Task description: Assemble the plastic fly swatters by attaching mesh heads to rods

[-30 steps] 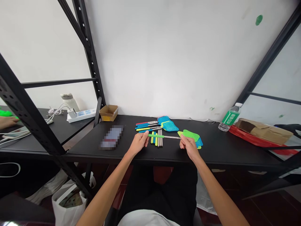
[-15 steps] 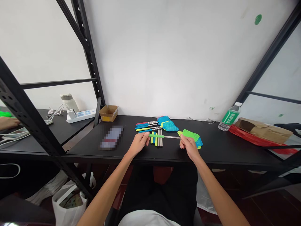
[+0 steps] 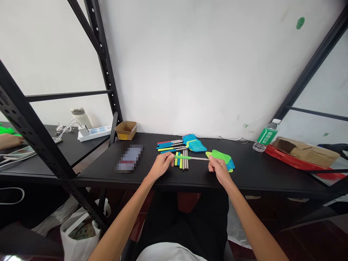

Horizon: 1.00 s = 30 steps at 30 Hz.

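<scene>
Between my hands stretches a rod with a green grip and a thin metal shaft (image 3: 199,158), held level above the table. My left hand (image 3: 163,163) is closed around the green grip's left end. My right hand (image 3: 217,167) pinches the far end of the metal shaft. Below the rod lie several loose blue and yellow grips (image 3: 178,162) beside several metal tubes (image 3: 185,165). Behind them is a stack of fly swatters (image 3: 196,143) with blue mesh heads and coloured handles. Loose green and blue swatter heads (image 3: 221,156) lie just behind my right hand.
On the black table (image 3: 261,174) are a small cardboard box (image 3: 126,131), a blurred-out flat object (image 3: 129,158), a water bottle (image 3: 267,135) and a brown paper package (image 3: 304,151). A power strip (image 3: 95,132) and another person's hand (image 3: 10,141) are at left. Black shelf posts (image 3: 104,69) flank the table.
My left hand has shifted slightly right along with the green grip. My right hand stays almost in place on the shaft. The view has moved a little.
</scene>
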### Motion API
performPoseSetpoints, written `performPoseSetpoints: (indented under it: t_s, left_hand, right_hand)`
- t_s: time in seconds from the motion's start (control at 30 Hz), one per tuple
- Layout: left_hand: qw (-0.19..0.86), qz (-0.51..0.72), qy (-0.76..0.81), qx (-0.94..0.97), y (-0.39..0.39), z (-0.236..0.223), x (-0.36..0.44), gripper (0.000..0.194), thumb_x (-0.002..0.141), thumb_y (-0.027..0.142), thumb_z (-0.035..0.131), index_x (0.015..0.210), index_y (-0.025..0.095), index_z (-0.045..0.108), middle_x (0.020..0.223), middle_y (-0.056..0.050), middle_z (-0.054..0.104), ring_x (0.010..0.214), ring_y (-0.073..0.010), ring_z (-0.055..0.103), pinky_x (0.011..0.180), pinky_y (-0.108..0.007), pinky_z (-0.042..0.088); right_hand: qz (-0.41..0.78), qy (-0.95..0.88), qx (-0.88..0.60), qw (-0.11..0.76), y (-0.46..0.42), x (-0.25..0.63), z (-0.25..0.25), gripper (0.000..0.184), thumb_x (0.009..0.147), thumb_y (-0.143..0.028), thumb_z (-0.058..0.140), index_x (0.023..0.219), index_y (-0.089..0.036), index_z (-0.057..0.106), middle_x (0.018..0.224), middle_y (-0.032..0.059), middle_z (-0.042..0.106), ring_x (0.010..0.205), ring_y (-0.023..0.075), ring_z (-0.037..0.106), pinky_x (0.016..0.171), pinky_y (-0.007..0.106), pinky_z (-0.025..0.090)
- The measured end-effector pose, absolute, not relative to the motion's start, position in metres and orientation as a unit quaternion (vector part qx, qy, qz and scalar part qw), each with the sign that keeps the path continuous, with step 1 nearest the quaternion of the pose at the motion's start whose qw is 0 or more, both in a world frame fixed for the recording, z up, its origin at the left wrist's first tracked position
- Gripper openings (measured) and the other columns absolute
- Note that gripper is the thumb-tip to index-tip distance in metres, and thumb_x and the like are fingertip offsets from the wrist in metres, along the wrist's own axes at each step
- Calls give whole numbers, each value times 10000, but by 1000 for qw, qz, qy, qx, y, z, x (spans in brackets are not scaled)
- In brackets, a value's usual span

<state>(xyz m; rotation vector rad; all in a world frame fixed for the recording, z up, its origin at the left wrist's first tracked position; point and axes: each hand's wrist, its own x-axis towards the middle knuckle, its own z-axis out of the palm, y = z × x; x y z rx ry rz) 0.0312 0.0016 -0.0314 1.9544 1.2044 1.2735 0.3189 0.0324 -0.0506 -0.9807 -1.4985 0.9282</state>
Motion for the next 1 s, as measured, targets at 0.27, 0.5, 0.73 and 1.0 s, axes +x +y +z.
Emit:
performPoseSetpoints:
  t_s: [0.27,0.5,0.73,1.0]
  left_hand:
    - [247,466,423,737,-1,-29,31,414,977,436,412,733,156,594,670,5,593,522,-86,398,537,-219,308]
    - [278,471,410,730,-2,-28,33,319,955,414,456,840,156,604,719,-12,630,586,-105,475,573,-220,359]
    - [299,487,423,703,-3,-27,36,313,945,435,459,926,164,613,677,8,583,574,-102,469,558,-213,365]
    - [257,434,450,737,-4,-26,35,438,820,536,642,1030,161,720,745,-12,634,630,-122,485,592,-228,364]
  right_hand:
    - [396,-620,-412,538,35,320,-53,567,911,-546,545,467,-220,407,450,-5,449,486,140,416,532,300,318]
    - [408,-608,-412,542,33,319,-51,550,901,-548,557,492,-219,394,453,-11,452,484,134,418,519,291,314]
    - [410,-622,-410,525,31,317,-50,519,891,-596,541,563,-197,491,517,-1,510,479,121,453,475,265,314]
    - [360,-706,-404,457,24,313,-43,435,919,-565,511,751,-184,636,591,4,578,513,135,521,523,264,406]
